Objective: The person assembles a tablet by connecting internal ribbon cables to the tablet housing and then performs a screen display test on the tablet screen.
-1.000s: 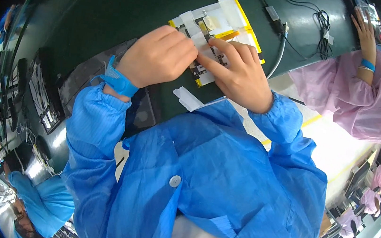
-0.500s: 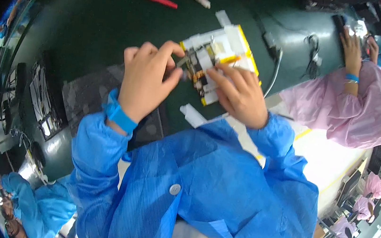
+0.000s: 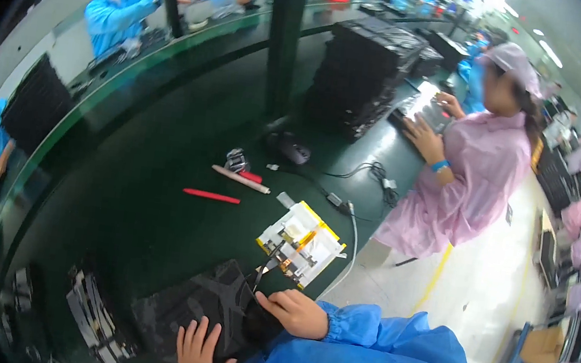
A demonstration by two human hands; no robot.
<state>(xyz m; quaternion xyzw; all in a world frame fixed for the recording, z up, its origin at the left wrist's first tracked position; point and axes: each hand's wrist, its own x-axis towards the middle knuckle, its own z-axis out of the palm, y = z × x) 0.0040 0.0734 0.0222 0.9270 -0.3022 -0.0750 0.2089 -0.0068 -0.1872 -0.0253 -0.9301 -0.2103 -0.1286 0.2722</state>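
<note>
A flat black panel (image 3: pixel 177 305) with a patchy, film-like surface lies at the table's near edge, in front of my body. My left hand (image 3: pixel 200 359) rests on its near part, fingers spread. At the panel's right side my right hand (image 3: pixel 299 315) has its fingers bent together at the edge; the thumb is hidden. Just beyond those fingers sits a white, yellow-edged flat assembly (image 3: pixel 322 251) with orange tape and small exposed circuit parts. A thin dark strip (image 3: pixel 265 265) runs between the assembly and the panel.
Beyond lie a red stick (image 3: pixel 211 196), a pale pen-like tool (image 3: pixel 241 179), a mouse (image 3: pixel 289 148) and cables (image 3: pixel 378 174). Tall black stacks (image 3: pixel 362 74) stand farther back. More device parts (image 3: pixel 96 314) lie at left. A co-worker in pink (image 3: pixel 482 154) works at right.
Both hands have left the white assembly and come nearer my body, onto the black panel. My view has tilted up, showing more of the table and room.
</note>
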